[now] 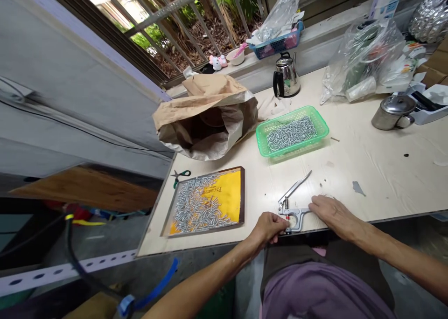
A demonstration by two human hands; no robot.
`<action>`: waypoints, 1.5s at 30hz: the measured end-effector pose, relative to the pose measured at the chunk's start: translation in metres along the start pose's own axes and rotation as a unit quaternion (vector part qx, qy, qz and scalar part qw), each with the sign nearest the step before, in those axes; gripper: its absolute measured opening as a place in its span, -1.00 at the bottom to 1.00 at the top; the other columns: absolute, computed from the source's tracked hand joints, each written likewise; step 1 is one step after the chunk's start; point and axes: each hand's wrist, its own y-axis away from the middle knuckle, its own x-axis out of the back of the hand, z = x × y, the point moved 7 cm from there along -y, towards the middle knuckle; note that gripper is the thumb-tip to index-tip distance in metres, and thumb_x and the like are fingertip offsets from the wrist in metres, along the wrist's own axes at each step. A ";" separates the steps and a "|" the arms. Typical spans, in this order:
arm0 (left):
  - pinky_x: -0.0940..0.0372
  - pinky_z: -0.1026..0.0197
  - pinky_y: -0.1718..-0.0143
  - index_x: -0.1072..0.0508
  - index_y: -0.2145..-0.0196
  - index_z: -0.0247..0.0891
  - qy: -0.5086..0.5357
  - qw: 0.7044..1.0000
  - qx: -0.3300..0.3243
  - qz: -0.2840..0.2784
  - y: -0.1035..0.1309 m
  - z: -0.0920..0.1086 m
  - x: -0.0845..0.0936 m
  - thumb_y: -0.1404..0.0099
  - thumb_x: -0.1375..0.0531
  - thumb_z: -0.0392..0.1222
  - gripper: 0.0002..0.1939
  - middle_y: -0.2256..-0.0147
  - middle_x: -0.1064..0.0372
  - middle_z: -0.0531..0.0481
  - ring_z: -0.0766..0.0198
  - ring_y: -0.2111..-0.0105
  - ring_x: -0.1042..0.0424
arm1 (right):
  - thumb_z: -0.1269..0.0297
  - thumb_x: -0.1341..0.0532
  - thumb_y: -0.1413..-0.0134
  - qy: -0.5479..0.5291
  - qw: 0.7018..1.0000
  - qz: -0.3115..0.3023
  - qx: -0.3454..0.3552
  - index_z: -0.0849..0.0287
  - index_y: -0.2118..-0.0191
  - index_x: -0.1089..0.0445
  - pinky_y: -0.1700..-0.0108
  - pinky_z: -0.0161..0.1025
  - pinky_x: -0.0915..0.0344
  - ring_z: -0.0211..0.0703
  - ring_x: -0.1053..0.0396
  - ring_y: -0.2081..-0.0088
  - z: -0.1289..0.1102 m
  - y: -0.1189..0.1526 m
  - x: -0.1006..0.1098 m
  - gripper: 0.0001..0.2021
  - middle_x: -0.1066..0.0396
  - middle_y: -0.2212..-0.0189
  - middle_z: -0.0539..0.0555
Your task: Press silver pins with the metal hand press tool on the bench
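Silver-grey metal hand press (pixel 297 218), at the near edge of the pale tabletop (pixel 350 165). Raised lever (pixel 296 187), well apart from the lower handle; spring and small red piece (pixel 287 218) at the working end.

Left hand (pixel 271 226): at the working end, narrow pinch, thumb and forefinger nearly together. Cannot tell whether pinching a small part or only the press. Right hand (pixel 334 214): closed on the end of the lower handle.

Left of the press: shallow dark-rimmed tray (pixel 242 193), yellow lining (pixel 231 193), loose heap of small metal pins (pixel 199 204) over much of it. Beyond the tray's far left corner, green-handled scissors (pixel 182 173), blades parted.

Beyond the press: green plastic basket (pixel 264 146), more pins inside. To the far left of the press, large brown paper bag (pixel 210 104), mouth gaping. Farther back, steel kettle (pixel 287 79) with black handle.

To the far right of the press: lidded steel mug (pixel 394 113); behind it, clear plastic bag (pixel 366 58), bundled full.

Farthest from the press, on the ledge below the barred window (pixel 196 16): blue basket (pixel 276 46), pale bowl (pixel 236 57) with pink utensil (pixel 241 50).
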 end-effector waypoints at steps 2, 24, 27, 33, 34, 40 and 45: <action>0.11 0.38 0.75 -0.31 0.66 -0.31 0.003 1.000 0.007 0.000 0.000 -0.003 -0.001 0.13 -0.29 0.16 -0.55 0.73 -0.17 0.16 0.50 0.79 -0.09 | 0.42 -0.10 -0.10 -0.009 1.000 -0.020 0.002 0.14 0.24 -0.33 0.27 -0.22 -0.20 -0.12 -0.27 0.27 0.006 -0.003 0.001 -0.88 -0.33 0.27 0.11; -0.10 0.34 0.63 -0.37 0.60 -0.32 -0.120 0.989 -0.040 0.078 0.009 0.000 0.006 -0.16 -0.17 0.02 -0.64 0.66 -0.25 0.08 0.37 0.67 -0.26 | 0.10 -0.42 0.24 0.105 0.987 -0.120 -0.025 0.29 0.17 -0.36 0.16 -0.11 -0.18 0.01 -0.27 0.17 0.025 -0.039 0.011 -0.50 -0.36 0.24 0.17; -0.27 0.25 0.36 -0.45 0.37 -0.28 -0.270 0.915 -0.231 0.193 0.025 0.041 0.005 -0.25 -0.15 -0.07 -0.78 0.41 -0.41 -0.02 0.24 0.38 -0.38 | 0.11 -0.41 0.20 0.114 0.987 -0.112 -0.028 0.29 0.17 -0.35 0.17 -0.13 -0.18 0.00 -0.26 0.17 0.023 -0.036 0.011 -0.52 -0.36 0.23 0.16; -0.25 -0.03 0.03 -0.16 -0.11 -0.29 -0.453 0.768 -0.428 0.146 0.011 0.095 -0.040 -0.14 -0.28 0.00 -0.34 -0.06 -0.23 -0.23 0.00 0.01 -0.24 | 0.11 -0.44 0.28 0.124 0.986 -0.100 -0.038 0.32 0.10 -0.32 0.18 -0.11 -0.22 0.04 -0.25 0.18 0.023 -0.031 0.005 -0.40 -0.34 0.22 0.19; -0.27 -0.03 0.06 -0.14 -0.11 -0.31 -0.462 0.764 -0.430 0.134 0.006 0.097 -0.044 -0.16 -0.26 0.01 -0.34 -0.03 -0.24 -0.23 0.01 0.04 -0.25 | 0.11 -0.44 0.29 0.125 0.987 -0.092 -0.040 0.32 0.11 -0.32 0.19 -0.11 -0.22 0.04 -0.25 0.19 0.023 -0.030 0.004 -0.40 -0.34 0.24 0.19; -0.28 0.05 0.22 -0.27 0.03 -0.31 -0.483 0.753 -0.422 0.146 -0.004 0.090 -0.051 -0.32 -0.10 -0.07 -0.67 0.16 -0.32 -0.15 0.10 0.21 -0.29 | 0.36 -0.30 0.02 0.095 0.995 -0.018 -0.041 0.26 0.26 -0.35 0.26 -0.17 -0.20 -0.03 -0.26 0.25 0.022 -0.017 -0.006 -0.81 -0.32 0.34 0.12; -0.26 0.12 0.29 -0.36 0.21 -0.26 -0.472 0.760 -0.424 0.140 -0.004 0.089 -0.052 -0.39 0.00 -0.11 -0.78 0.33 -0.34 -0.05 0.19 0.28 -0.31 | 0.34 -0.12 -0.19 0.031 0.999 0.023 0.001 0.20 0.40 -0.34 0.27 -0.23 -0.20 -0.14 -0.26 0.33 0.022 -0.013 -0.005 -0.85 -0.28 0.46 0.05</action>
